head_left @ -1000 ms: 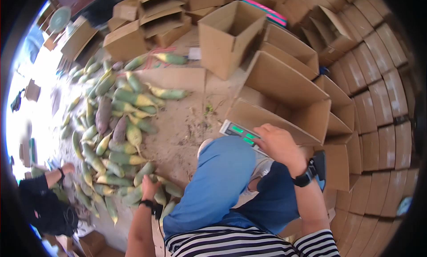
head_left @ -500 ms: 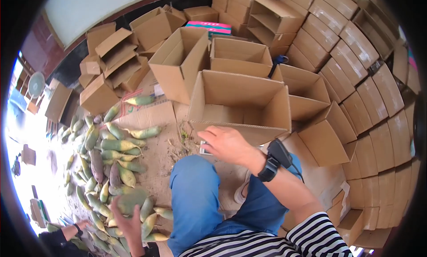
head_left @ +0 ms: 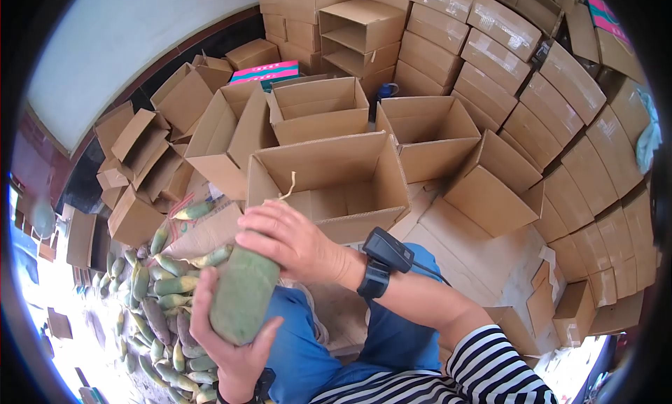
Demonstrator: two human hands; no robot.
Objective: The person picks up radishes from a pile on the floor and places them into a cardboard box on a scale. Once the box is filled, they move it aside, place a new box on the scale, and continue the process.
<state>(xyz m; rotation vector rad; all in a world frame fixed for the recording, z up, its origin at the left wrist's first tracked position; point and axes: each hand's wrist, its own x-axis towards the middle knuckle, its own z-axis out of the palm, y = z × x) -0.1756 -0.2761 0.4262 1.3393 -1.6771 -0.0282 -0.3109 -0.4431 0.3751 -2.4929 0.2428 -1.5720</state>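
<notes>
A large green radish (head_left: 245, 288) is held up between my two hands, in front of the nearest carton. My left hand (head_left: 234, 355) cups its lower end, with the thumb on one side and the fingers on the other. Wrapped over its upper end is my right hand (head_left: 290, 242), and a thin pale root tip sticks up beyond those fingers. Just behind stands an open cardboard carton (head_left: 336, 197), its bare inside facing me. At left, more green radishes (head_left: 175, 285) lie heaped on the floor, a few of them purplish.
Several open cartons (head_left: 428, 135) surround the nearest one. Taped cartons (head_left: 560, 89) are stacked as a wall on the right and at the back. A pink and teal box (head_left: 264, 74) and a blue bottle (head_left: 385, 90) stand farther back. Flattened cardboard (head_left: 465, 253) covers the floor.
My left hand has lifted the large radish off the heap and brought it up in front of me. My right hand has moved onto its upper end. The view has swung right.
</notes>
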